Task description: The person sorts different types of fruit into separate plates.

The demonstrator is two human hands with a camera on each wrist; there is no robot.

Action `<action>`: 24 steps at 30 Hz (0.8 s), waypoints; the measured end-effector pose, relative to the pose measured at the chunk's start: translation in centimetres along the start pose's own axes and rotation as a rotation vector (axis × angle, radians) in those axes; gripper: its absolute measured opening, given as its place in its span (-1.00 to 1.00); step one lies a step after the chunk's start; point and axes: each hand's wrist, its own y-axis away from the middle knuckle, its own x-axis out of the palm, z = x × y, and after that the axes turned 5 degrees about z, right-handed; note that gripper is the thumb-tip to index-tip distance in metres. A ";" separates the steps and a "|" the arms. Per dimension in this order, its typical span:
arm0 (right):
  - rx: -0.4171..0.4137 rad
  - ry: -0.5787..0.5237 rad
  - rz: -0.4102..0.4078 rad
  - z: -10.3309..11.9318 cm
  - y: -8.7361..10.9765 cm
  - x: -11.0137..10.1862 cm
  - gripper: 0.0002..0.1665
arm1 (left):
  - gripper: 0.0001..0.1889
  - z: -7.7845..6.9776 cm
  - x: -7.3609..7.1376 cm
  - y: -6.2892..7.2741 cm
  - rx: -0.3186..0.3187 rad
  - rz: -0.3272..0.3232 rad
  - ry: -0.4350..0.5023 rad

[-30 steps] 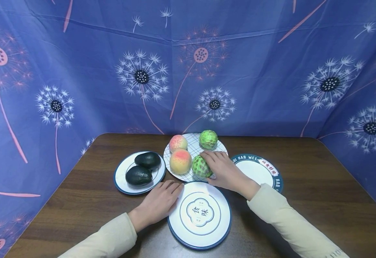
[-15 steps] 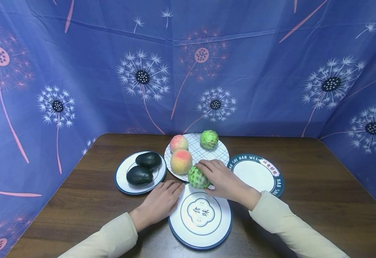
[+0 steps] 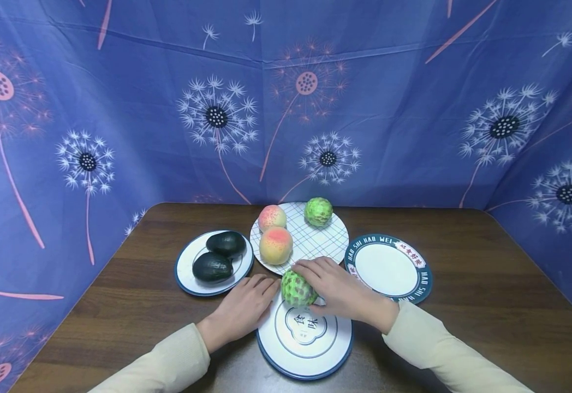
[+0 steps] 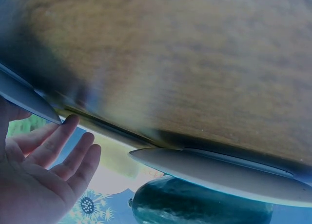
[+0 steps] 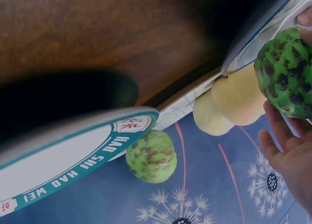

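Note:
My right hand (image 3: 337, 289) grips a green custard apple (image 3: 298, 288) with dark patches, holding it over the far part of the white blue-rimmed plate (image 3: 308, 355) in front. In the right wrist view, fingers curl round the custard apple (image 5: 287, 75). Whether the fruit touches the plate cannot be seen. My left hand (image 3: 239, 311) rests at that plate's left edge, fingers stretched out and relaxed; its fingertips (image 4: 72, 120) meet the rim in the left wrist view. Behind, a checked plate (image 3: 315, 243) bears two peaches (image 3: 276, 245) and another custard apple (image 3: 318, 212).
On the left, a blue-rimmed plate (image 3: 183, 273) carries two dark green avocado-like fruits (image 3: 212, 267). A plate with a lettered teal rim (image 3: 421, 278) stands at the right, beside my right forearm. A blue dandelion-print cloth (image 3: 389, 109) hangs behind the wooden table (image 3: 487, 284).
My right hand has lifted the nearer custard apple off the checked plate and brought it toward me, over the front plate. The left hand has stayed in place.

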 end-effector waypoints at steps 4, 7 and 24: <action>-0.017 -0.025 0.011 0.3 0.2 0.1 -0.02 | -0.48 0.0 0.0 0.0 -0.005 0.011 0.005; -0.044 -0.033 0.006 0.4 0.4 0.2 -0.03 | -0.48 0.0 0.0 0.0 -0.004 0.007 0.009; -0.175 -0.072 0.024 0.9 0.7 0.6 -0.03 | -0.49 0.1 0.1 -0.1 -0.006 0.007 0.045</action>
